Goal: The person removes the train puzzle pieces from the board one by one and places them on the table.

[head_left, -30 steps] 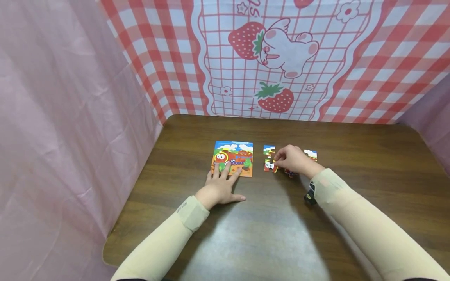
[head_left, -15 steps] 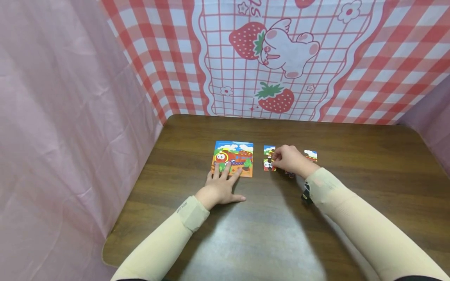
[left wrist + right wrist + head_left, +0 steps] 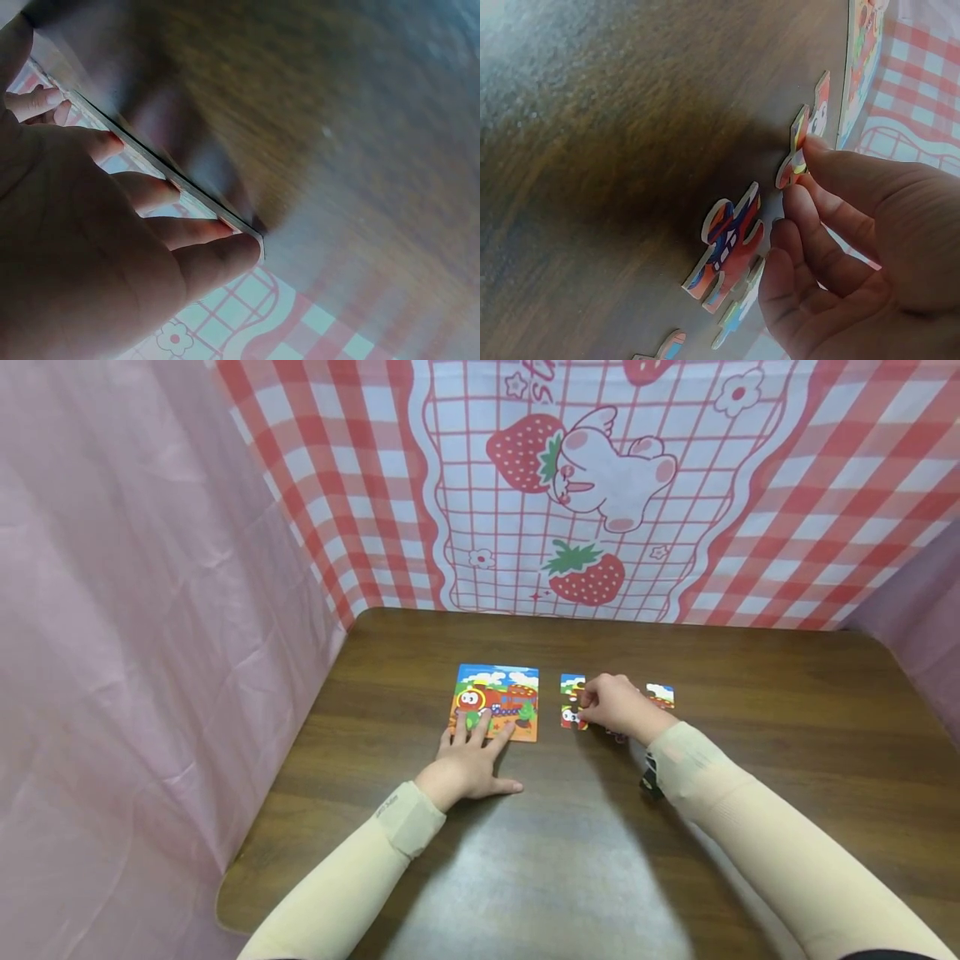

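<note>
head view: i'm watching the right hand (image 3: pixel 621 706) pinching a thin, red-and-white puzzle piece (image 3: pixel 568 718) with cartoon eyes by its right edge, beside the square, multicoloured train picture (image 3: pixel 516 693), where the left hand's (image 3: pixel 467 770) spread fingers are resting. i'm judging it light, stiff, with fragile knobs; edge holds are suiting it.

Tabletop (image 3: pixel 540 852): wood-grain w/ glossy sheen. Puzzle pcs (image 3: pixel 727 253): smooth, card-like. Pink drape (image 3: pixel 135 610): satiny cloth.
</note>
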Demonstrator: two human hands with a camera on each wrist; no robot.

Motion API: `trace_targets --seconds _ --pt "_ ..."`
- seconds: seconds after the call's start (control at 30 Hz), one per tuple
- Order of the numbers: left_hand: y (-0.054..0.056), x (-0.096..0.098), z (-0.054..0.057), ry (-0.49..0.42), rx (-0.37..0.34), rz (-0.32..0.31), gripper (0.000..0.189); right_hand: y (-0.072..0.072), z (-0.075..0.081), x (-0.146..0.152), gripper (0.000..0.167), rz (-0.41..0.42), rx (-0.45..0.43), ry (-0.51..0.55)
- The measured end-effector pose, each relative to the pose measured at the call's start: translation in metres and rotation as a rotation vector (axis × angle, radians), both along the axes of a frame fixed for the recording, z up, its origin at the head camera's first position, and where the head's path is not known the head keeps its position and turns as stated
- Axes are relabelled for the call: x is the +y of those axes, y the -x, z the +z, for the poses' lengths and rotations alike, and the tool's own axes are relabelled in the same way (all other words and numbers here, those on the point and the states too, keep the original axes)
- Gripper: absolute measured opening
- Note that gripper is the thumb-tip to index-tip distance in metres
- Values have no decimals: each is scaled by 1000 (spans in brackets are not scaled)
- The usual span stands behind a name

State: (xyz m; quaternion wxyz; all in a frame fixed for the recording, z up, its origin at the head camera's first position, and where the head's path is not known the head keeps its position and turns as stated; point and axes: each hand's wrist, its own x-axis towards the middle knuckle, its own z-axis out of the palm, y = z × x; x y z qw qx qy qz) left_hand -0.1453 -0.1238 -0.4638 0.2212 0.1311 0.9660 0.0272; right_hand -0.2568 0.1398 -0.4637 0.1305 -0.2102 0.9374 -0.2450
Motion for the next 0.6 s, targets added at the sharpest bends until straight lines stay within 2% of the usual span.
trace_targets --seconds 0.6 --pt "-1 0 0 -3 15 -5 98 -2 2 -2 13 -19 -18 -3"
